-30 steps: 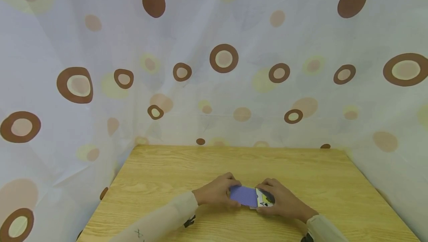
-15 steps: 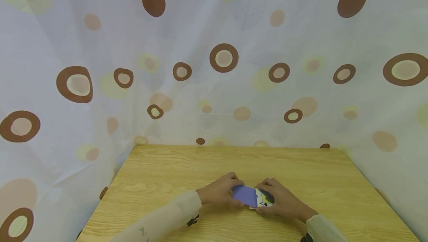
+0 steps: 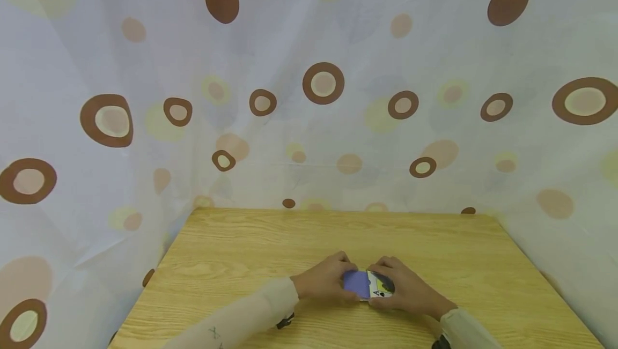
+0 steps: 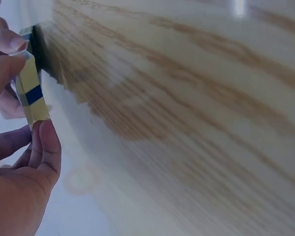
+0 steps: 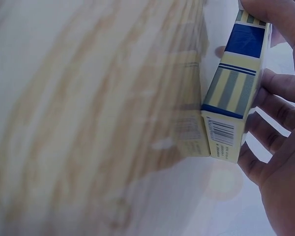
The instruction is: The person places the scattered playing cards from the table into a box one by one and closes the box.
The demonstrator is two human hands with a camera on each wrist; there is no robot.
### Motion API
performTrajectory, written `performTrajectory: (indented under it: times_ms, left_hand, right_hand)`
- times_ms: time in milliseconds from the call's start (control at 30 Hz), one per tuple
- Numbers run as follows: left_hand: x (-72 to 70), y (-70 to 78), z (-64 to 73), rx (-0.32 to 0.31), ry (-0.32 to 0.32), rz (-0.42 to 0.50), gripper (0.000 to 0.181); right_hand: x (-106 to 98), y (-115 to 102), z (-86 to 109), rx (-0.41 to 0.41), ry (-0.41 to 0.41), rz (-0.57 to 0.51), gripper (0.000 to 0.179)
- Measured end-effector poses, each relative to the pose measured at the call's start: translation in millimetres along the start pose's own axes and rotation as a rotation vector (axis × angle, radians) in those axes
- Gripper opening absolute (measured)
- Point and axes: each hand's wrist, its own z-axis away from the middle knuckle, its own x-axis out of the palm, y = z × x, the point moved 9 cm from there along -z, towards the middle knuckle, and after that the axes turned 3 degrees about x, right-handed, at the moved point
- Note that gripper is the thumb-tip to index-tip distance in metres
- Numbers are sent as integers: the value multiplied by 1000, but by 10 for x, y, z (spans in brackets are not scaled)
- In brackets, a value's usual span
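Low in the head view, a deck of blue-backed playing cards point(image 3: 355, 283) sits partly inside a card box point(image 3: 381, 286) printed with an ace of spades. My left hand point(image 3: 325, 279) grips the deck's left end between thumb and fingers. Around the right end of the box, my right hand point(image 3: 411, 288) holds with its thumb on the near edge. The right wrist view shows the box's narrow side point(image 5: 231, 81), cream with blue bands and a barcode. In the left wrist view a cream end with a blue band point(image 4: 33, 93) lies between my left thumb and fingers.
A wood-grain table point(image 3: 270, 236) lies beneath both hands. A white curtain point(image 3: 367, 49) with brown, peach and yellow spots stands behind it and along both sides.
My left hand has moved to the right, and the deck has slid further into the box, with less blue showing. The right hand has stayed nearly still.
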Motion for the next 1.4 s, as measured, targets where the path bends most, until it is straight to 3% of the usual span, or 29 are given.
performTrajectory:
  times_ms: [267, 467, 900, 1400]
  left_hand:
    - [63, 53, -35, 4, -12, -2, 69]
    - [-11, 34, -7, 4, 13, -64, 79]
    - [-98, -98, 144, -41, 12, -4, 64]
    - [-27, 35, -16, 41, 55, -59, 59]
  right_hand:
    - [16, 10, -9, 2, -9, -16, 70]
    - [-18, -14, -11, -6, 4, -1, 72]
    - [37, 46, -12, 10, -2, 18, 72]
    - [32, 46, -5, 30, -25, -8, 73]
